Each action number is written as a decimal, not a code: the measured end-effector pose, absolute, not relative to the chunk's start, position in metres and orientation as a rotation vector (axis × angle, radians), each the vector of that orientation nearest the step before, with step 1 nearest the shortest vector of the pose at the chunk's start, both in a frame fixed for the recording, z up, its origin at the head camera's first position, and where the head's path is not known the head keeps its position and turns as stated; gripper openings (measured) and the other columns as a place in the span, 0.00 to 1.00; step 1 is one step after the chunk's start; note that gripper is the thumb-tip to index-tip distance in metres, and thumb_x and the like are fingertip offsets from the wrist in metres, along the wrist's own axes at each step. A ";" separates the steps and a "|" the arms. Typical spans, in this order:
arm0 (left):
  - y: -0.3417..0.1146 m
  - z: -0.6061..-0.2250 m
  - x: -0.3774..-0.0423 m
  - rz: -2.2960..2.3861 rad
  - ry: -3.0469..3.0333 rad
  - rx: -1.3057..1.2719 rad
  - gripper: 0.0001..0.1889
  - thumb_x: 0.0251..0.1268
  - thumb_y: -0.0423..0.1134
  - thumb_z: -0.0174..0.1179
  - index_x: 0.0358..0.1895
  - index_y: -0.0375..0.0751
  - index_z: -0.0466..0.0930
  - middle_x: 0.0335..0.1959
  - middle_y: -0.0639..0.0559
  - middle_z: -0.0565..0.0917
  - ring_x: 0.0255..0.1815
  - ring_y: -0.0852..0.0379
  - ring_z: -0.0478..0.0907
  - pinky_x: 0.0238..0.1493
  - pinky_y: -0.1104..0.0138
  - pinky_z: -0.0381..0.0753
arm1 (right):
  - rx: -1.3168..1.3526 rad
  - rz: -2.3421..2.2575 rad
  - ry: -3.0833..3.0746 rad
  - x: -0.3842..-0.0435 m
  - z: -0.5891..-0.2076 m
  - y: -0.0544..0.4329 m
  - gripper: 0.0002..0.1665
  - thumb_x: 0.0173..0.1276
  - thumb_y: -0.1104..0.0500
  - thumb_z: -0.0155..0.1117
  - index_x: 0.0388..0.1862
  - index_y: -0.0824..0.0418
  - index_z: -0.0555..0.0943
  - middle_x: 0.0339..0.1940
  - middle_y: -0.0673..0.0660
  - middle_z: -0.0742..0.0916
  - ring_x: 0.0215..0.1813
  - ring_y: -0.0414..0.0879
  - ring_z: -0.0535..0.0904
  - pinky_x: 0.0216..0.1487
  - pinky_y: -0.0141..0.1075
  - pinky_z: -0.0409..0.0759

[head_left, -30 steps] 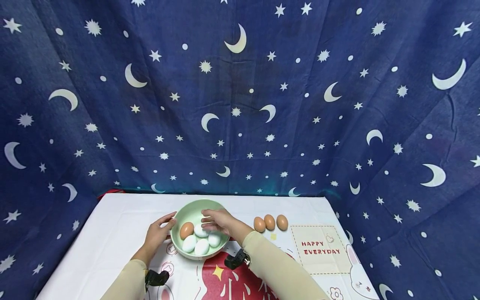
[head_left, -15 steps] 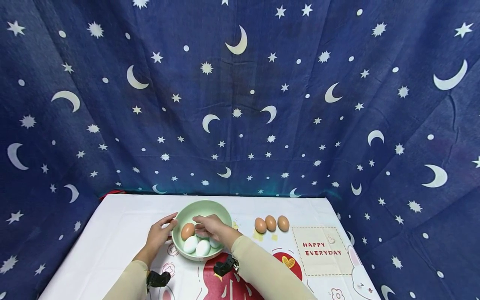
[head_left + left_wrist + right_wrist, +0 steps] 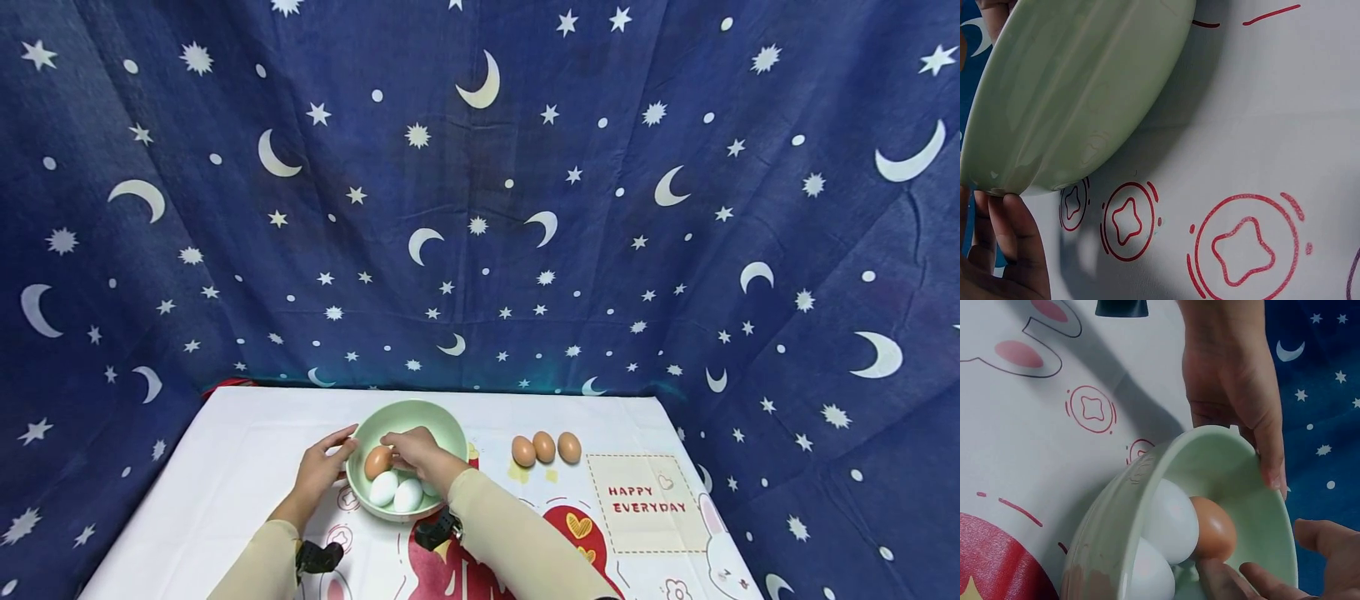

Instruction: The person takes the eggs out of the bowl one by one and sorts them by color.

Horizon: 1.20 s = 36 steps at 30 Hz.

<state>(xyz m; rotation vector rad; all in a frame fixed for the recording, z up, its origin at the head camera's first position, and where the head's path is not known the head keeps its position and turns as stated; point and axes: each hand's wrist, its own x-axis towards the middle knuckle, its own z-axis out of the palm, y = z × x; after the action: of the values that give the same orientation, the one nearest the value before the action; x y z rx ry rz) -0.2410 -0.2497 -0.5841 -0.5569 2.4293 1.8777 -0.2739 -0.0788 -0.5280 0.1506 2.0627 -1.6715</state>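
The bowl (image 3: 423, 417) is steadied on the bench (image 3: 240, 458) by the left hand (image 3: 318, 467), its rim pinched between thumb and fingers. The right hand (image 3: 422, 451) is held inside, half open, a fingertip at the brown egg (image 3: 377, 462) beside the white eggs (image 3: 384, 488); no firm grip is shown. A pick-up seems to be in hand; gentle closing around that egg would be needed.

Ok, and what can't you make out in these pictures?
- Full count of white eggs: in the head view, the right grip covers part of the bowl.
- Bowl's inside: in the left wrist view, its outer wall hides it.
- Lowest white egg: in the right wrist view, the bottom edge cuts it off.
- Red print: in the head view, the right sleeve hides part.
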 end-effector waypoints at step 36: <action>-0.250 -0.583 -0.239 1.889 2.447 -0.539 0.24 0.74 0.44 0.55 0.69 0.40 0.71 0.62 0.34 0.72 0.44 0.57 0.81 0.37 0.71 0.87 | 0.034 -1.448 2.389 -0.275 -0.565 -0.088 0.17 0.54 0.58 0.76 0.41 0.66 0.87 0.36 0.53 0.87 0.35 0.40 0.78 0.38 0.28 0.80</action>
<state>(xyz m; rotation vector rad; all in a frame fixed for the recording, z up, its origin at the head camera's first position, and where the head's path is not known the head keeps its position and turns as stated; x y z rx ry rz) -0.2389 -0.2498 -0.5829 -0.5387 2.4469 1.8890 -0.2755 -0.0878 -0.5650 0.0344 2.3891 -1.4480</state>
